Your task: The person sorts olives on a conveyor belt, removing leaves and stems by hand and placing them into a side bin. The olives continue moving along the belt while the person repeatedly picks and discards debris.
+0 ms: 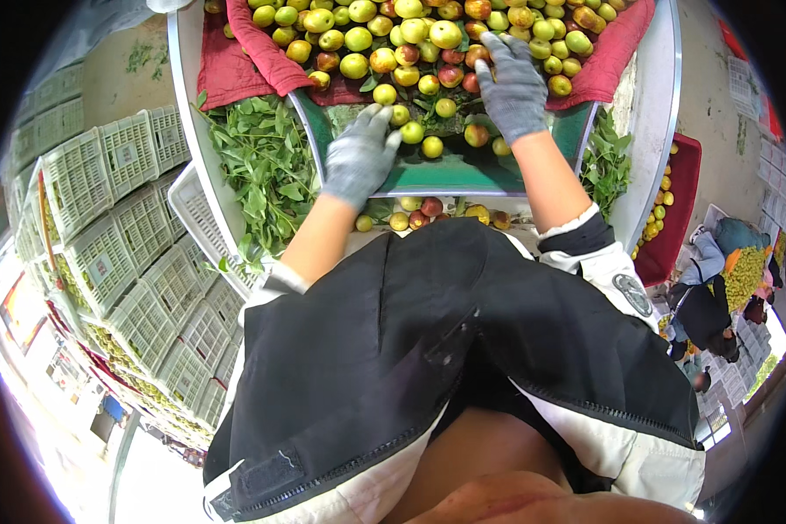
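Note:
My left hand (361,156), in a grey knit glove, rests over the left side of a green chute (452,177). Its fingertips are beside a yellow-green jujube (399,115), and its thumb lies near another jujube (412,132). Farther up, my right hand (514,88), gloved alike, reaches into the heap of jujubes (380,60) with fingers spread. Its fingertips are at a reddish jujube (477,56); what lies under the palm is hidden. Several loose jujubes, among them a green one (432,147) and a red-patched one (476,135), sit on the chute between my hands.
Red quilted cloth (262,49) lines both sides of the heap. Green leaves (259,154) pile left of the chute, with more leaves (608,150) at right. Stacked white plastic crates (124,157) stand left. At right are a red bin (684,196) holding jujubes and several people (704,314).

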The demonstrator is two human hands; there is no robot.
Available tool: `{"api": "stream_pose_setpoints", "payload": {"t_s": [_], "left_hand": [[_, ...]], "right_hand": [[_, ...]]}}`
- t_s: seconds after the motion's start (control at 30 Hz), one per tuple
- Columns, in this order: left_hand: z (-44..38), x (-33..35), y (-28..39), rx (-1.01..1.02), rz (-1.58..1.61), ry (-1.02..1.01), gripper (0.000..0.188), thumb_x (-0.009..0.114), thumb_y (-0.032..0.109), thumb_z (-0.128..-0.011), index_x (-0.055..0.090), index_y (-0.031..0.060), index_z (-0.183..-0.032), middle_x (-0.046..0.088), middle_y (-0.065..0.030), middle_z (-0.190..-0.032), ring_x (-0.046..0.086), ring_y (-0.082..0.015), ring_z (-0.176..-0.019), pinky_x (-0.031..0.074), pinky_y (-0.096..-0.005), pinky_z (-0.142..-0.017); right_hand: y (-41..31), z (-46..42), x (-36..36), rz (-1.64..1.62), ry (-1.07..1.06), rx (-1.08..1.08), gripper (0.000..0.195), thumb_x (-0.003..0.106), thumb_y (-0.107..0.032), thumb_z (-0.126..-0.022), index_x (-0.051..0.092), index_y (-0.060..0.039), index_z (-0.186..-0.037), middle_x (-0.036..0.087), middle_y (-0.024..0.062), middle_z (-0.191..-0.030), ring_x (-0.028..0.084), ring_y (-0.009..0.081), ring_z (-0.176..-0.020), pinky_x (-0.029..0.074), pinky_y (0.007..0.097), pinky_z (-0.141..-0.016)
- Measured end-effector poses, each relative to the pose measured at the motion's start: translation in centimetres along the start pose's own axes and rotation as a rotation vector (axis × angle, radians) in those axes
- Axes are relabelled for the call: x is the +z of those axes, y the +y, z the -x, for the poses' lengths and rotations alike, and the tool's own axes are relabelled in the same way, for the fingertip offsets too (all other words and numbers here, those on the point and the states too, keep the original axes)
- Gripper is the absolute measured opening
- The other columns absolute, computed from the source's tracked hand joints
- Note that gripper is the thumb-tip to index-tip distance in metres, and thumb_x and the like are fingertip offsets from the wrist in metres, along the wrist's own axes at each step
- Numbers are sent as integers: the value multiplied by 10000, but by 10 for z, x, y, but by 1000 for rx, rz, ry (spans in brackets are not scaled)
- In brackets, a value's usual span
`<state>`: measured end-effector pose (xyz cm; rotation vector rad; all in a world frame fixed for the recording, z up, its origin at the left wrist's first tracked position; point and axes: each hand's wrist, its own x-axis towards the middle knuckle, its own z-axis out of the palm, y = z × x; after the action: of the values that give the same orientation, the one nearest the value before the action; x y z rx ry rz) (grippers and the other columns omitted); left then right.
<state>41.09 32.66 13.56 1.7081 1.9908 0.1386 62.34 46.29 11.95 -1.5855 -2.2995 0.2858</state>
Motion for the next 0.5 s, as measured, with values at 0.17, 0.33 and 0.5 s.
{"api": "stream_pose_setpoints", "payload": {"t_s": [0.17,0.33,0.5], "left_hand": [[-34,19,29,-163,-122,-94,805,696,470,-830,386,62,-1450,405,-237,-1441,514,-376,-1243,469,-442,-1000],[-28,16,32,-145,-212,-119,877,707,447,-821,296,83,-1504,351,-249,-1477,493,-390,-1263,477,-467,-985],[-39,8,34,-231,-273,-214,931,721,463,-795,266,93,-1518,166,-293,-1560,559,-394,-1192,497,-454,-961]], "right_hand": [[2,-11,9,82,-329,4,339,562,-283,-931,587,-139,-1237,602,114,-1192,614,299,-1088,522,456,-849],[-3,-11,6,47,-399,10,356,577,-288,-905,581,-105,-1211,608,127,-1172,616,314,-1080,518,452,-862],[-31,-14,4,30,-293,32,411,662,-347,-852,625,-81,-1164,626,128,-1157,608,308,-1083,488,425,-933]]}}
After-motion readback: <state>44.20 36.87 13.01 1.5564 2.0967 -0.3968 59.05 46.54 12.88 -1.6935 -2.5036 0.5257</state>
